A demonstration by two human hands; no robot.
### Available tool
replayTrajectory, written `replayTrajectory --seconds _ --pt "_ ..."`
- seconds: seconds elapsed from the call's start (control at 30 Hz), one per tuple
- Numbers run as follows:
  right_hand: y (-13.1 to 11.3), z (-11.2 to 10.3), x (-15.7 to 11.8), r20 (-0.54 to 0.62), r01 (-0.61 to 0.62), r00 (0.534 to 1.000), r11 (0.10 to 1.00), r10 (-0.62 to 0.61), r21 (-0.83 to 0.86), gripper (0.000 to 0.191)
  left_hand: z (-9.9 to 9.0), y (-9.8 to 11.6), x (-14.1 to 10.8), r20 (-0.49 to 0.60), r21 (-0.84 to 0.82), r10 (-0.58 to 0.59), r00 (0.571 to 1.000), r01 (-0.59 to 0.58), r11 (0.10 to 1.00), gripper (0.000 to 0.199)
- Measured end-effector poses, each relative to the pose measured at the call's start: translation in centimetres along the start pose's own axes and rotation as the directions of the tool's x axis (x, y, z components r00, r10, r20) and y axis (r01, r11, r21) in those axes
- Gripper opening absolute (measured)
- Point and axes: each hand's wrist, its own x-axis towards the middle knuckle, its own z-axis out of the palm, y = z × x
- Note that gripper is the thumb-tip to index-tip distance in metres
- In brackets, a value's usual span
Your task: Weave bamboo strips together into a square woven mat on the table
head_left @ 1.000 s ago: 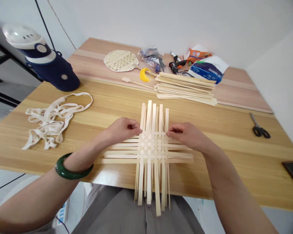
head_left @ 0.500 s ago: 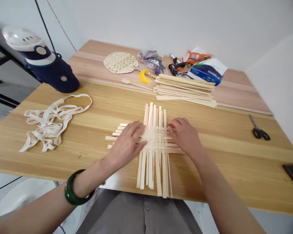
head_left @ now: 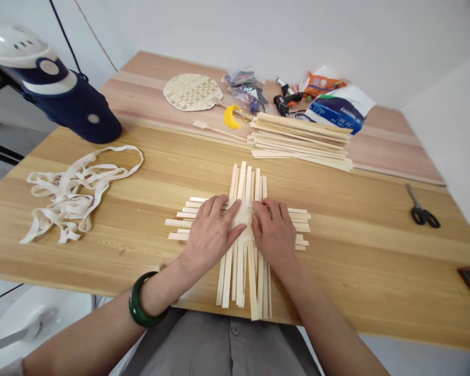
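A cross of pale interwoven bamboo strips (head_left: 241,261) lies flat on the wooden table, strip ends sticking out on every side. My left hand (head_left: 211,230) rests on the left part of the weave, fingers spread and thumb pointing to the middle. On the right part lies my right hand (head_left: 273,230), palm down, with its fingertips touching the strips close to the centre. Both hands are open and cover much of the woven middle. Nothing is gripped in either one.
Behind the weave lies a stack of loose strips (head_left: 301,141). A woven fan (head_left: 193,92), yellow tassel (head_left: 231,117), glue gun (head_left: 285,102) and tissue pack (head_left: 337,114) sit farther back. White ribbon (head_left: 82,193) and a navy bottle (head_left: 74,107) stand left; scissors (head_left: 422,211) lie right.
My right hand has moved left onto the weave, uncovering the strip ends on the right. My left hand has shifted slightly right. The view has tilted a little.
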Motion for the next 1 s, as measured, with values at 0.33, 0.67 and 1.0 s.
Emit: replayTrajectory --seconds 0.33,0.67,1.0 --pt "-0.18 -0.04 0.42 0.044 -0.016 0.999 0.999 0.018 -0.041 0.025 0.55 0.35 0.27 -0.017 0.032 -0.011 1.0 0.012 0.999 0.052" --pt "-0.67 0.31 0.78 0.059 -0.066 0.996 0.997 0.068 -0.029 0.024 0.81 0.09 0.44 -0.006 -0.068 -0.031 0.999 0.031 0.997 0.054" --pt "-0.64 0.44 0.83 0.061 -0.085 0.994 0.996 0.086 -0.011 0.023 0.77 0.05 0.86 0.008 -0.078 -0.026 1.0 0.027 0.997 0.049"
